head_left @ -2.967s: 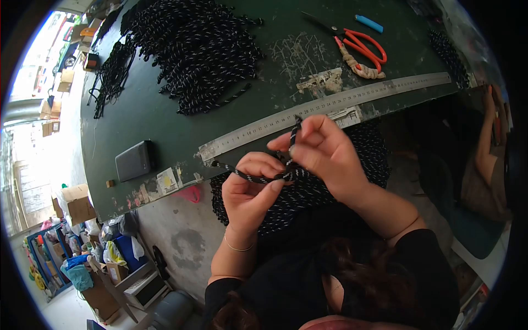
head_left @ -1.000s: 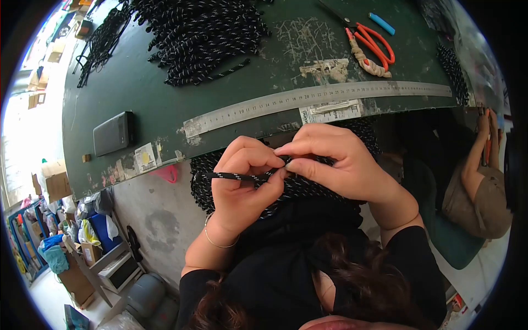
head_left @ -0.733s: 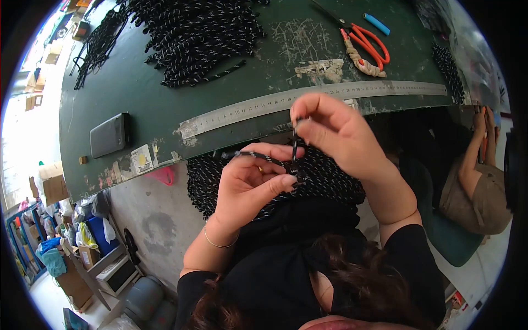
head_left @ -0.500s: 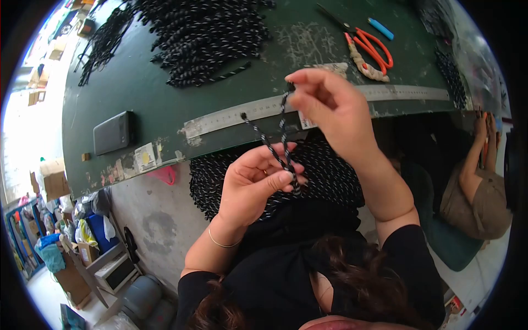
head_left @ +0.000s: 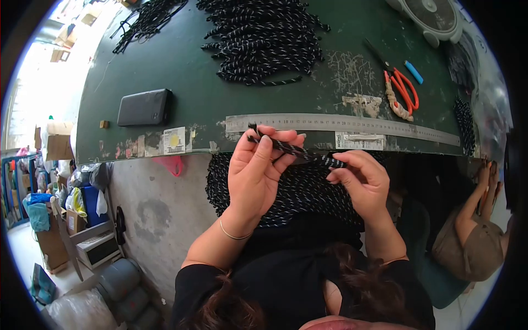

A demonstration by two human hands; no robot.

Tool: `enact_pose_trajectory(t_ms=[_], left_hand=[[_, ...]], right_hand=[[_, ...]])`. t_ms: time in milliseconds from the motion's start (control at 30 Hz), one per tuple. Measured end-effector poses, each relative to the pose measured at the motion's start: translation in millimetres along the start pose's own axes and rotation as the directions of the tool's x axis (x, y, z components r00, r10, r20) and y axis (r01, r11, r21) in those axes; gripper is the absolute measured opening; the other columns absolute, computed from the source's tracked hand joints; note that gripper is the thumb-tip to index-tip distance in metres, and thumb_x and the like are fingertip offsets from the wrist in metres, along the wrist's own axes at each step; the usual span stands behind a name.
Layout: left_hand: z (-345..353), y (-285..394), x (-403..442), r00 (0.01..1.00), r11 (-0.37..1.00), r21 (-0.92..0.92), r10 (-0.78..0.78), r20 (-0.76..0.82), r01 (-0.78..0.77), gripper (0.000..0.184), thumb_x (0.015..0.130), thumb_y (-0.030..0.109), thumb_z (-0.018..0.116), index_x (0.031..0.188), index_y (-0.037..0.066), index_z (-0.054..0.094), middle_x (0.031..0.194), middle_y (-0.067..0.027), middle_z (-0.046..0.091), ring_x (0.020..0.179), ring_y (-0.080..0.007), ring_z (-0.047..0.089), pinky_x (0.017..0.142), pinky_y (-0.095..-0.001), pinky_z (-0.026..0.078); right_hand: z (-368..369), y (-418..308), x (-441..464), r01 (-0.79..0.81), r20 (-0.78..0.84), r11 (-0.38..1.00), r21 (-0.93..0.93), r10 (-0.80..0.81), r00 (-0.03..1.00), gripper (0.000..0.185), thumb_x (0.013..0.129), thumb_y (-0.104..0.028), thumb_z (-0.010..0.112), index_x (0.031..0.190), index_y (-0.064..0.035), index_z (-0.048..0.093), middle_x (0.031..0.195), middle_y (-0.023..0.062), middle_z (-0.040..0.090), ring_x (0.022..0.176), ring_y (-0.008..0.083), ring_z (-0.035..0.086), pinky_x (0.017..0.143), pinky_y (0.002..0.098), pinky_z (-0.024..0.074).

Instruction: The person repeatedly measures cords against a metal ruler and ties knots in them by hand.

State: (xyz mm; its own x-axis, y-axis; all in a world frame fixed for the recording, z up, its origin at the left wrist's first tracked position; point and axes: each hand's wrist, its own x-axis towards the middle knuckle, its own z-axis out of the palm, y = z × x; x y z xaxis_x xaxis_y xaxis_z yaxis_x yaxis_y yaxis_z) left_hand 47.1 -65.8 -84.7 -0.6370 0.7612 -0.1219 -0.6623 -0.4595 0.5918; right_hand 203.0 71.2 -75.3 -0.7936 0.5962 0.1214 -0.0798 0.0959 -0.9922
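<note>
A black cord with white flecks (head_left: 289,147) is stretched roughly level between my hands, just in front of the table edge. My left hand (head_left: 257,170) pinches its two dark ends together between thumb and fingers. At the other end, my right hand (head_left: 364,179) grips the cord's doubled part with thumb and forefinger. Below both hands, a large bundle of the same cord (head_left: 300,192) lies across my lap. A steel ruler (head_left: 341,124) lies along the table edge just beyond my hands.
On the green table (head_left: 192,66) lie a pile of cords (head_left: 264,41), a black power bank (head_left: 144,107), orange-handled scissors (head_left: 404,91), a blue lighter (head_left: 413,72) and a small fan (head_left: 432,16). A co-worker (head_left: 473,236) sits at the right.
My right hand has come down from above the ruler to beside my left hand. The cord has turned from upright to nearly level, its ends now together in my left hand.
</note>
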Motion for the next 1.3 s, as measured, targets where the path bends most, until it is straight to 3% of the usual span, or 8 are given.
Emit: enact_pose_trajectory(t_ms=[200,300,433,533,933,1100,1200,1300], left_hand=[[-3,14,-12,0.998,0.986,0.158,0.057,-0.001,-0.056,0.021,0.104,0.009,0.043,0.123,0.001,0.047,0.124,-0.0230,0.062,0.116,-0.0354,0.062,0.099,-0.0466,0.052],[-14,23,-12,0.852,0.940,0.086,0.258,0.456,-0.330,0.024,0.107,0.019,0.039,0.114,-0.003,0.049,0.118,-0.0287,0.064,0.114,-0.0385,0.063,0.097,-0.0424,0.054],[8,39,1,0.904,0.964,0.260,-0.067,0.422,-0.050,0.035,0.109,0.028,0.033,0.107,-0.003,0.050,0.107,-0.0284,0.068,0.101,-0.0323,0.070,0.086,-0.0350,0.057],[27,31,5,0.640,0.752,0.553,-0.630,0.440,0.359,0.039,0.110,0.032,0.028,0.106,-0.002,0.049,0.083,-0.0230,0.069,0.060,-0.0199,0.065,0.054,-0.0245,0.049],[29,20,8,0.482,0.558,0.417,-0.830,0.282,0.717,0.037,0.110,0.036,0.030,0.106,0.004,0.049,0.059,-0.0133,0.059,0.039,-0.0055,0.026,0.039,-0.0213,0.020],[34,18,1,0.554,0.616,0.385,-0.787,0.272,0.687,0.034,0.109,0.036,0.031,0.107,0.007,0.048,0.057,-0.0119,0.057,0.039,-0.0057,0.026,0.039,-0.0215,0.018],[42,10,-8,0.670,0.712,0.359,-0.697,0.257,0.603,0.035,0.110,0.032,0.028,0.106,0.003,0.047,0.052,-0.0104,0.053,0.035,-0.0068,0.027,0.035,-0.0212,0.017],[45,23,-6,0.637,0.663,0.397,-0.740,0.216,0.634,0.034,0.110,0.032,0.028,0.106,0.004,0.047,0.051,-0.0090,0.051,0.035,-0.0070,0.030,0.035,-0.0210,0.017]], right_hand=[[-26,-2,6,0.008,0.010,0.996,-0.086,-0.007,1.000,0.019,0.088,0.006,0.065,0.107,0.0076,0.067,0.095,0.0117,0.062,0.076,0.0162,0.065,0.067,0.0243,0.0542],[-38,-24,21,0.276,0.268,0.958,-0.078,-0.247,0.931,0.021,0.084,0.004,0.069,0.105,0.0061,0.069,0.092,0.0105,0.063,0.074,0.0174,0.064,0.066,0.0265,0.0532],[-29,-41,39,0.476,0.496,0.876,-0.073,-0.382,0.780,0.023,0.080,0.003,0.073,0.103,0.0043,0.071,0.090,0.0094,0.063,0.072,0.0193,0.063,0.064,0.0291,0.0521],[-19,-45,43,0.584,0.548,0.792,-0.180,-0.412,0.728,0.027,0.076,0.002,0.075,0.103,0.0029,0.072,0.089,0.0097,0.064,0.074,0.0224,0.063,0.064,0.0318,0.0510],[-26,-60,39,0.753,0.703,0.455,-0.476,-0.318,0.637,0.026,0.075,0.004,0.072,0.101,0.0037,0.064,0.088,0.0108,0.063,0.071,0.0251,0.064,0.062,0.0338,0.0527],[-12,-28,22,0.609,0.441,0.637,-0.472,-0.428,0.789,0.020,0.077,0.005,0.070,0.097,0.0027,0.064,0.088,0.0116,0.061,0.068,0.0249,0.063,0.060,0.0316,0.0528],[-1,-13,6,0.168,0.064,0.978,-0.121,-0.161,0.985,0.019,0.080,0.008,0.066,0.099,0.0028,0.064,0.086,0.0114,0.061,0.068,0.0226,0.064,0.060,0.0285,0.0527],[-13,-21,19,0.306,0.288,0.938,-0.164,-0.251,0.924,0.020,0.082,0.008,0.066,0.101,0.0030,0.064,0.087,0.0110,0.062,0.069,0.0199,0.064,0.061,0.0269,0.0528]])
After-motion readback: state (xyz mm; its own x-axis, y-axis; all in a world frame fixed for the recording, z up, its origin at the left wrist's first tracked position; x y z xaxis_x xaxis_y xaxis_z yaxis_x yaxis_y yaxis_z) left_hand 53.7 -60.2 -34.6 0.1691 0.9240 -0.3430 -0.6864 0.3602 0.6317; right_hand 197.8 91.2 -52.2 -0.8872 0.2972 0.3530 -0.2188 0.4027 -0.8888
